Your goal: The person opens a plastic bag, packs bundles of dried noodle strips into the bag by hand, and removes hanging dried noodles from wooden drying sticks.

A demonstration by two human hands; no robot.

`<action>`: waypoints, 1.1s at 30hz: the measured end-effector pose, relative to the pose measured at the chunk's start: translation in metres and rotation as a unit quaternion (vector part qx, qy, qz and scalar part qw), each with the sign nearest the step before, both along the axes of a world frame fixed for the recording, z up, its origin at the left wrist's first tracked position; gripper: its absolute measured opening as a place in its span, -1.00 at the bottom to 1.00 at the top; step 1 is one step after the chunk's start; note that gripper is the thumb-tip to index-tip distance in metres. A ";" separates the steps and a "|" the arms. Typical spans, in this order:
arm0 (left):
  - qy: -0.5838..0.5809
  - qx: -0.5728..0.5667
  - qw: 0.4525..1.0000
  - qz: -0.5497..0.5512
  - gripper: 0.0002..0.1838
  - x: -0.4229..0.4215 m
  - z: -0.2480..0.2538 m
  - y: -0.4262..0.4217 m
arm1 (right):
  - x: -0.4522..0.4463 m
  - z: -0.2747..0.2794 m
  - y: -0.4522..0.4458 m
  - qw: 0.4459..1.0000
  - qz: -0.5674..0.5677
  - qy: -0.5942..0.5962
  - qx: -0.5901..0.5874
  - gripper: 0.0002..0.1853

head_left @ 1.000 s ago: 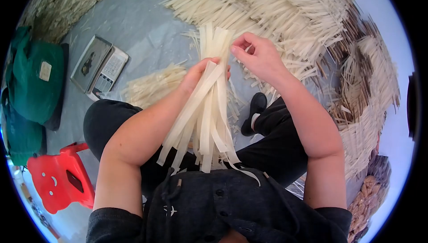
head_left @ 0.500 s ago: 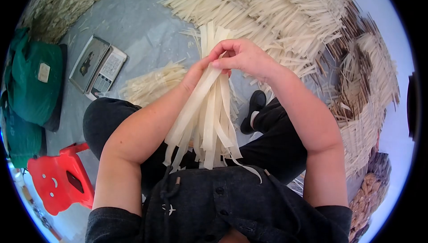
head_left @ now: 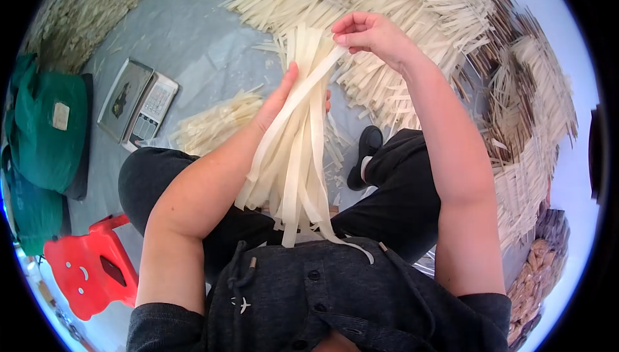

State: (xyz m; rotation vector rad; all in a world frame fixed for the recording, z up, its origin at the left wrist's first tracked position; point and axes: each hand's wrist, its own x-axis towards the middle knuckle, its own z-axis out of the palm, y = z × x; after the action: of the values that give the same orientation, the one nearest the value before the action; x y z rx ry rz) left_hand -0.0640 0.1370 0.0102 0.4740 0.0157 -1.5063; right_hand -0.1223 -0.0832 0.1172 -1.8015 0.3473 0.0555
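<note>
My left hand (head_left: 278, 97) is wrapped round a bundle of long, flat, cream-coloured strips (head_left: 300, 149), its thumb up along the left side and fingertips showing on the right. The strips fan out downward over my lap, and their upper ends stick up above the hand. Up and to the right, my right hand (head_left: 367, 37) pinches the upper end of one pale strip (head_left: 316, 76) between thumb and fingers. That strip slants down to the left across the front of the bundle. One thin strip end curls over my shirt.
Large heaps of similar strips (head_left: 412, 23) spread over the floor ahead and to the right. A smaller pile of strips (head_left: 216, 120) lies left of the bundle. A scale (head_left: 138, 103), green sacks (head_left: 55, 126) and a red stool (head_left: 90, 268) stand at the left.
My right hand has moved up and to the right, away from my left hand, drawing one strip's end along with it. My left hand stays round the bundle.
</note>
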 end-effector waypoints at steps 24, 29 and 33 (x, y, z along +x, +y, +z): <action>-0.358 0.018 0.884 0.301 -0.38 0.050 0.080 -0.006 | 0.029 -0.004 0.091 0.984 0.054 -0.074 -0.150 0.10; -0.475 0.114 0.855 0.176 -0.29 0.100 0.107 0.005 | 0.076 0.000 0.085 0.988 0.055 -0.093 -0.111 -0.07; -0.450 0.073 0.882 0.118 -0.19 0.123 0.097 0.020 | 0.112 -0.039 0.104 0.983 0.026 -0.175 -0.057 -0.17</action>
State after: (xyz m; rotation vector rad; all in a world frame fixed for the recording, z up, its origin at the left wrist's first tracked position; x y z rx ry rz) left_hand 0.0585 0.1573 0.1077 1.2148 -0.5280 -0.9358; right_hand -0.0104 0.0207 0.0778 -1.8917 0.0528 -0.2475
